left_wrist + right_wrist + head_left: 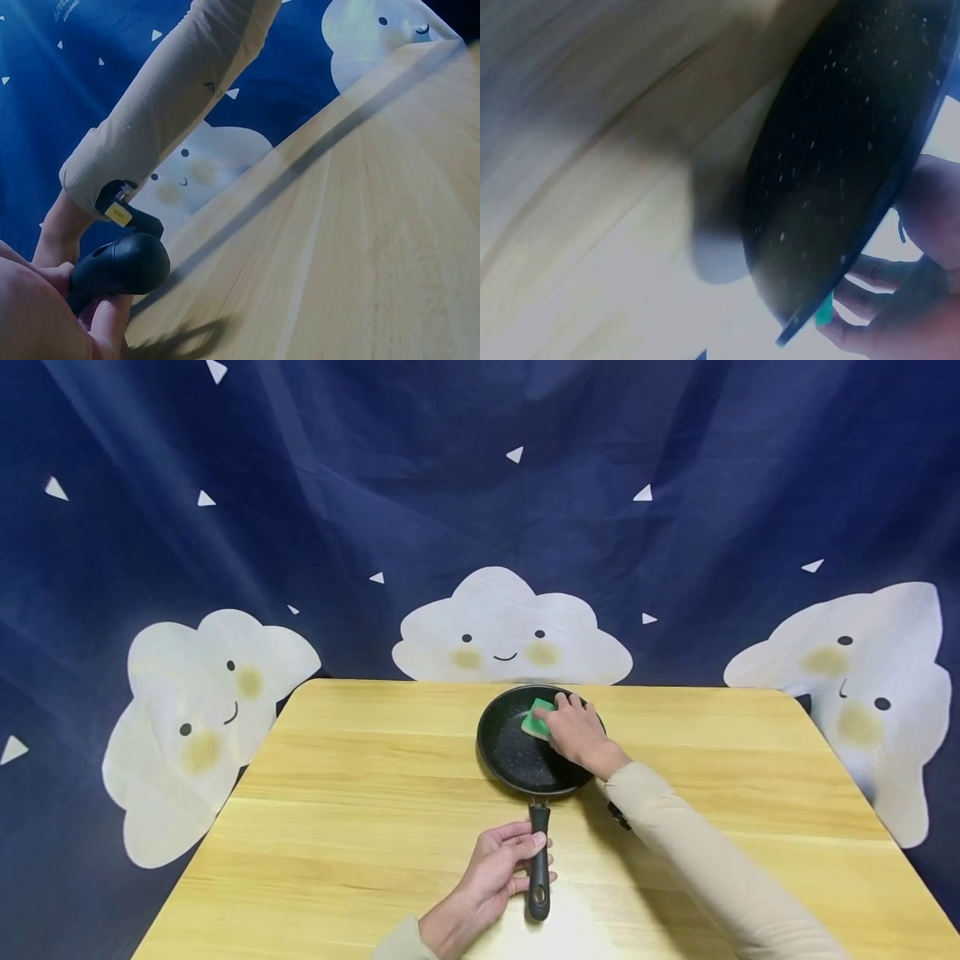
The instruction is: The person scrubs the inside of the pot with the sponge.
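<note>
A black frying pan (517, 764) with pale speckles is near the far edge of the table, its handle toward me. My left hand (491, 872) grips the black handle (539, 860), thumb on top and fingers underneath; in the left wrist view the handle's end (139, 262) sticks out of the grip. Over the pan's right side, my right hand (577, 731) holds a green sponge (537, 720) against the inner surface. From the right wrist view, the pan's underside (840, 150) shows, with the right hand's fingers (862, 300) beyond the rim and a bit of green between.
The pan's surroundings are a light wooden table (360, 793) with rounded far corners. Behind it hangs a dark blue curtain (420, 468) with white clouds and triangles. A black device (618, 815) is strapped at the right wrist.
</note>
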Demonstrator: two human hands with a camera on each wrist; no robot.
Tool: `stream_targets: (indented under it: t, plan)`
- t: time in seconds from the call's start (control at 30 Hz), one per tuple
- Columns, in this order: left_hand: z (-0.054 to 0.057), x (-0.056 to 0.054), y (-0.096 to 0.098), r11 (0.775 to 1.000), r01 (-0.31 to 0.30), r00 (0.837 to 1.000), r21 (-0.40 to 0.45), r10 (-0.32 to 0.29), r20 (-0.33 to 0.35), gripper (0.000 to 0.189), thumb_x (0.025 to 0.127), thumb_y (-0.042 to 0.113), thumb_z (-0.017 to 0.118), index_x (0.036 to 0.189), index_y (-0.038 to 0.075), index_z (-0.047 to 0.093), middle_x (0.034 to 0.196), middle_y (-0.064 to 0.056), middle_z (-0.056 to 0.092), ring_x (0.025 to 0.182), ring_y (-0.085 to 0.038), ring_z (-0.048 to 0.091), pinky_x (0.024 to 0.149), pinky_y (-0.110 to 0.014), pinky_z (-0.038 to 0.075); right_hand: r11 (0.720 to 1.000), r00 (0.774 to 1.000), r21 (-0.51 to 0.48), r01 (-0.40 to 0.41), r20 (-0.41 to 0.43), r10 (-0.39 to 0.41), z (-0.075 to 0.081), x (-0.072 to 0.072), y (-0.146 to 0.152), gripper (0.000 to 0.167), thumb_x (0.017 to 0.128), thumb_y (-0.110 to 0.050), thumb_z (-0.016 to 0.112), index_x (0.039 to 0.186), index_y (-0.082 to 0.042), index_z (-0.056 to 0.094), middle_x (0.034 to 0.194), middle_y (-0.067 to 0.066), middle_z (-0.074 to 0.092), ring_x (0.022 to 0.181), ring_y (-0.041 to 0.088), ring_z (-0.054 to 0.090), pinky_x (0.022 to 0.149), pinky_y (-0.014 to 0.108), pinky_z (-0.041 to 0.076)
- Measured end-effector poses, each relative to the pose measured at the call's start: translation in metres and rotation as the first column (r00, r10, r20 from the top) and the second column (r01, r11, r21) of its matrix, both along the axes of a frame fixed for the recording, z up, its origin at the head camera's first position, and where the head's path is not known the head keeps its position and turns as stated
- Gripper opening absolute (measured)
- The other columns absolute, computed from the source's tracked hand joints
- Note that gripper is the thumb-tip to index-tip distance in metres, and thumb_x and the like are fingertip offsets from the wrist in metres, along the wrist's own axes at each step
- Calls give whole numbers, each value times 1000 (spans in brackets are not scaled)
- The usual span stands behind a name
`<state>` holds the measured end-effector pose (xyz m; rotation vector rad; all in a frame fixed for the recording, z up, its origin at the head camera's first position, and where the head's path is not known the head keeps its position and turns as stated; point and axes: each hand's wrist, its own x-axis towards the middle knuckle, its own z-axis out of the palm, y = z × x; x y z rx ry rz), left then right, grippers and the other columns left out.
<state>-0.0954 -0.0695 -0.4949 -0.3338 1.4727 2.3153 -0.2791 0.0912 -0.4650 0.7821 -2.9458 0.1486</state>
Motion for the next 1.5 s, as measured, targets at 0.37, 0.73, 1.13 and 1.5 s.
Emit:
stream_targets:
  t: [0.37,0.73,1.13,1.5]
  plan:
    - [-2,0,-1,1000,-5,1000,1,5,0,34,95,6,71,124,-10,63,103,-19,71,80,-20,68,82,-51,63,998,998,56,-3,65,0,12,11,15,36,88,-18,81,123,-16,72,106,22,60,99,43,56,76,57,53]
    - [-1,0,0,1000,-1,1000,4,1,6,34,95,6,71,124,-10,63,103,-18,71,81,-20,68,81,-50,63,997,990,73,-15,140,5,24,23,24,35,88,-17,80,122,-15,74,103,21,61,91,40,55,73,55,52]
    - [1,1,1,1000,7,1000,6,-7,0,35,95,7,71,125,-10,62,102,-17,71,82,-19,67,82,-50,63,996,985,56,-74,162,64,34,39,27,33,85,-14,79,118,-13,75,94,15,61,84,35,55,68,53,55]
    - [-1,0,0,999,28,1000,16,-28,9,37,96,8,71,127,-10,61,106,-19,70,85,-20,68,83,-51,63,991,953,2,-136,274,130,38,44,29,31,88,-13,79,119,-12,75,105,14,69,95,34,60,72,51,58]
